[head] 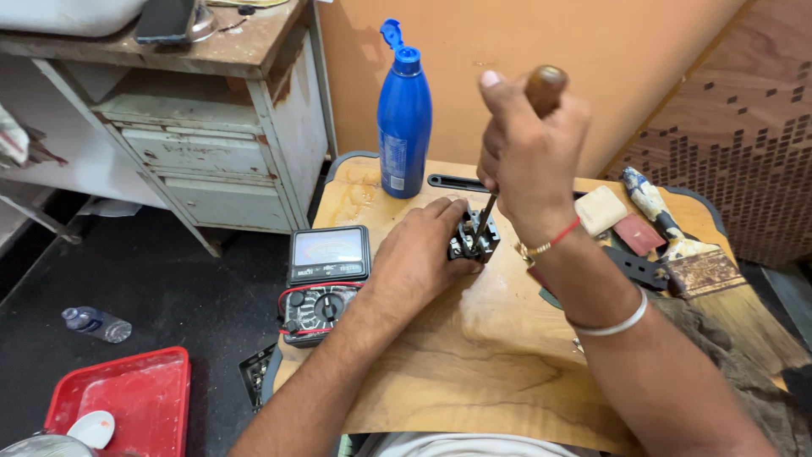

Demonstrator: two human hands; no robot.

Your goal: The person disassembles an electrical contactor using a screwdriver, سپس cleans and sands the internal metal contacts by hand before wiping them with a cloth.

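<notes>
Near the middle of the wooden table [440, 372], we are pressing our left hand [423, 254] flat against a small black switch block [474, 237], fingers closed on its side. Our right hand [529, 152] is gripping a wooden-handled screwdriver [541, 89] tightly, tip down in the block, with 1 multimeter [328, 283] sitting at the table's left edge.

Blue bottle [403, 114] upright at table's back — pale-screened black meter [327, 283] at left edge.

Bare wooden tabletop [474, 372] near edge
</notes>
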